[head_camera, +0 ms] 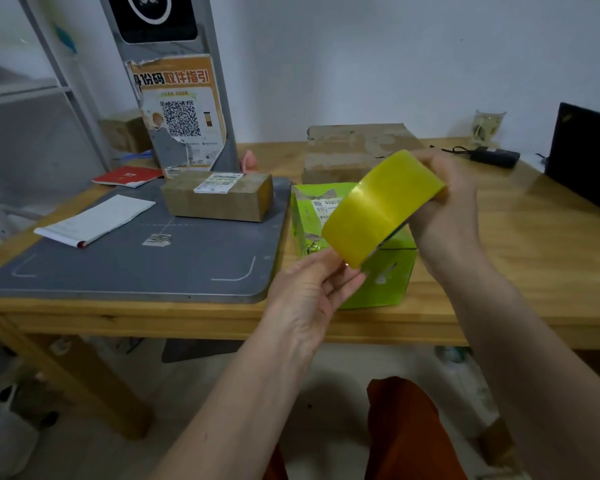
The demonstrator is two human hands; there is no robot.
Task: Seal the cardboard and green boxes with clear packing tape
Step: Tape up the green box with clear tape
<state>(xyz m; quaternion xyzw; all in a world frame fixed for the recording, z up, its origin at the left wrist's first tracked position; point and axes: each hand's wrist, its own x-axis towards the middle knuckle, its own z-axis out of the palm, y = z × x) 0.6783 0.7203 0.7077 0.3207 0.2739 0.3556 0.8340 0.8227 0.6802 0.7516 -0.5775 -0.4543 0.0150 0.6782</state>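
Reading "取件指引", orange poster [177, 109] behind boxes.

A parcel pickup point: a grey metal scanning stand with a torn orange QR-code pickup poster [179, 116] rises at the wooden table's [187, 317] back-left edge, among labelled brown cardboard parcels [219, 197].

1. The tape roll [381, 206] is translucent yellow
2. The green box [378, 278] is bright lime with a white label
3. The cardboard box [219, 199] is brown, with a white printed label
4. The surface [534, 258] is pale wood
5. The mat [136, 261] is dark grey with thin white lines
6. The booklet [127, 175] is red
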